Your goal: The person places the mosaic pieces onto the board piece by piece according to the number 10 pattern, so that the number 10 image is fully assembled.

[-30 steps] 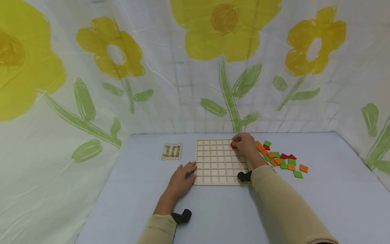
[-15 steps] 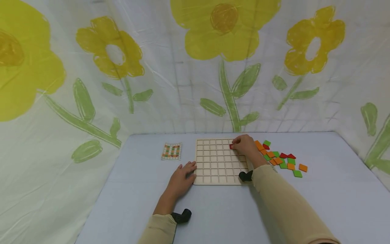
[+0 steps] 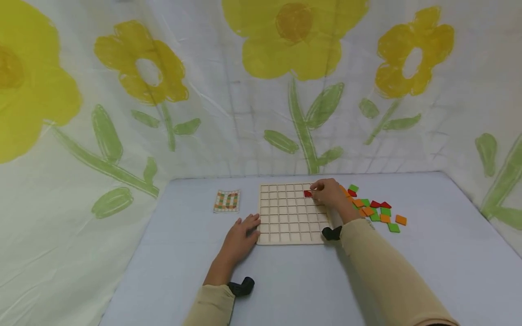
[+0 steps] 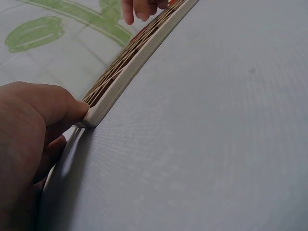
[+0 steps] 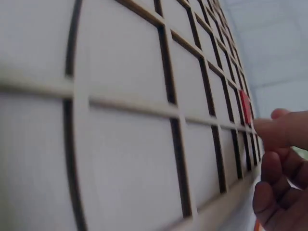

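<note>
We are resting our left hand on the table at the left edge of the wooden grid board, near its closest corner; in the left wrist view the thumb is touching the corner of the board, the fingers are lying relaxed, and the hand is holding nothing. Our right hand is reaching over the far right part of the board, and its fingertips are touching a red tile that is lying in a cell of the second row from the far edge, near the right side. In the right wrist view one finger is lying just beside the red tile while the other fingers are curling below it; we cannot tell if the hand is pinching the tile or only pressing on it. All other cells that we are seeing are bare wood. Just to the right of the board a loose group of orange, green and red tiles is lying on the table. To the left of the board, well apart from it, a small pattern card with orange and green squares is lying flat. Behind the table a cloth with yellow flowers is hanging.
</note>
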`<state>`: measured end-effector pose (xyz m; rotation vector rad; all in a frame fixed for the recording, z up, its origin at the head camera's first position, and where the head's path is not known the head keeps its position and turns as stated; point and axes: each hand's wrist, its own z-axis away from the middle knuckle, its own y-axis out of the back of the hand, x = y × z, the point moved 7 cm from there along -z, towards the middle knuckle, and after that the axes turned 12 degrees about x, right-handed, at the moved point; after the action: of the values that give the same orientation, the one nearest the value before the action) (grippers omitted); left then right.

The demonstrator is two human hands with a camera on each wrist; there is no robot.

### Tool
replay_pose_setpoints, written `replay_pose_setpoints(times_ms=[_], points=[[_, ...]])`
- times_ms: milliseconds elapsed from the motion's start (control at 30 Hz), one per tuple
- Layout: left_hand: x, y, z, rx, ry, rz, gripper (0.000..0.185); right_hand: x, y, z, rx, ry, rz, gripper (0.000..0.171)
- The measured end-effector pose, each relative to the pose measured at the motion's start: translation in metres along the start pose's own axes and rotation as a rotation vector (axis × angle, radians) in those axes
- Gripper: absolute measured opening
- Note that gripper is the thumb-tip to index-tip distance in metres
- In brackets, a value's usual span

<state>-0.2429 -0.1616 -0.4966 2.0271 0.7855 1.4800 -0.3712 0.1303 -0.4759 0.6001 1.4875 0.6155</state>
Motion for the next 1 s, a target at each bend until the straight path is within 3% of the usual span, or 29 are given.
replay_pose_setpoints(times_ms=[267, 533, 800, 1000], points=[[-0.005, 0.001, -0.002, 0.003, 0.013, -0.009, 0.039, 0.02, 0.051, 0.001, 0.142, 0.04, -0.008, 0.027], [-0.006, 0.002, 0.0, 0.004, 0.034, -0.012, 0.039, 0.051, 0.089, 0.014, 0.154, -0.06, -0.007, 0.031], [-0.003, 0.004, -0.001, 0.017, 0.007, 0.018, 0.039, 0.074, 0.091, 0.014, 0.08, -0.143, 0.067, 0.038], [-0.001, 0.001, -0.001, -0.007, 0.024, 0.03, 0.039, 0.086, 0.079, 0.007, -0.017, -0.105, 0.187, 0.047]])
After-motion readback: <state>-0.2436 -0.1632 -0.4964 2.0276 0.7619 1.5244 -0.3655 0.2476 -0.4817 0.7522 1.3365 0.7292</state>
